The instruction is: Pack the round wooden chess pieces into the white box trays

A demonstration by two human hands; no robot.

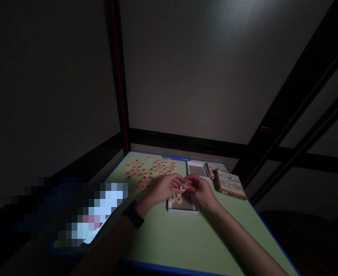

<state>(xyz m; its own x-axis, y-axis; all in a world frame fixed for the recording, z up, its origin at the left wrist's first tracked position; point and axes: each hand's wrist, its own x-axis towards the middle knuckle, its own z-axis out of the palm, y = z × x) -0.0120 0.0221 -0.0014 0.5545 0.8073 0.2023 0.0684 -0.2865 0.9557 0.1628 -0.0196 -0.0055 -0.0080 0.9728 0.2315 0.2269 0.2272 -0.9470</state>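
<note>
Discs [143, 187] on green tabletop [169, 237] — dim wall [186, 88] behind.

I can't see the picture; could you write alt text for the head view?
A person's left hand and right hand pinch a small round piece over a shallow open box holding marked pieces. Loose pieces lie scattered on the green table, with patterned boxes to the right.

Nearside tabletop [169, 241] open; pieces [142, 187], boxes [231, 184] beyond

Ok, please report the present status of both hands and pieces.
Left hand, right hand holding one round piece over open tray. Pieces inside, tray partly hidden by hands. Loose pieces scattered on table.
</note>
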